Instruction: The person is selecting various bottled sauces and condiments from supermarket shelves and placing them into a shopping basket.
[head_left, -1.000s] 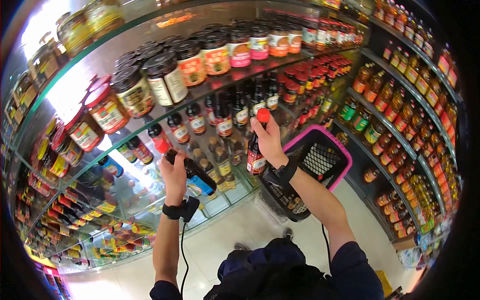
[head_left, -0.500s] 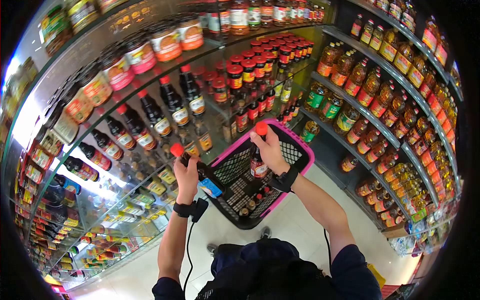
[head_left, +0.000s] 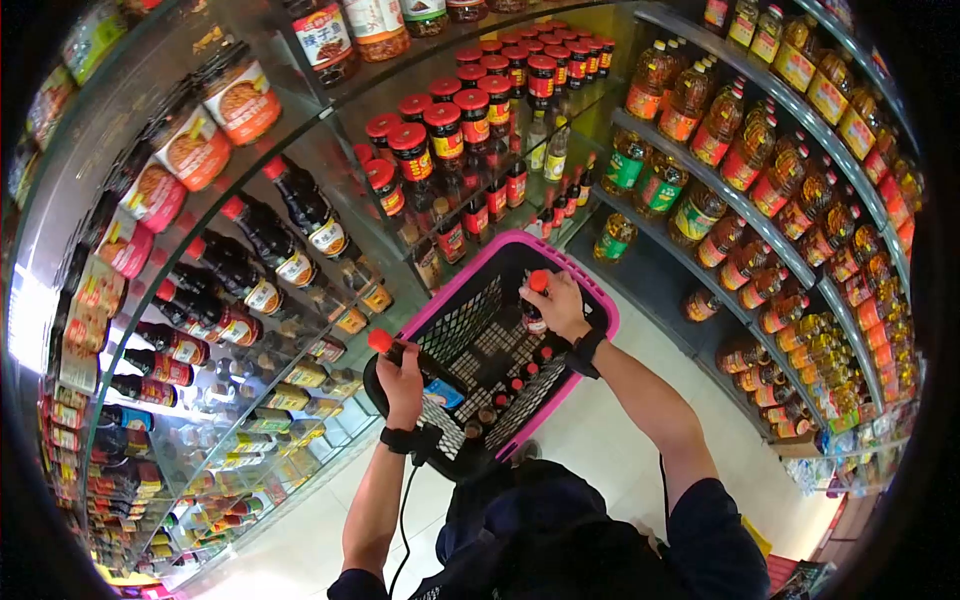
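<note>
Bottles held over a pink-rimmed basket (head_left: 600,300) at frame centre.
Left hand (head_left: 402,380) grips a red-capped bottle (head_left: 412,362) above the basket's near edge; right hand (head_left: 565,305) clasps another dark bottle (head_left: 535,300) inside it.

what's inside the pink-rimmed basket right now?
Inside the basket, several red-capped bottles stand on the mesh floor. The right hand holds a red-capped bottle over it; the left hand holds another bottle at the rim. The hands hide part of the floor.

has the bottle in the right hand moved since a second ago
Yes. The right hand has carried its bottle down from shelf height into the basket.
</note>
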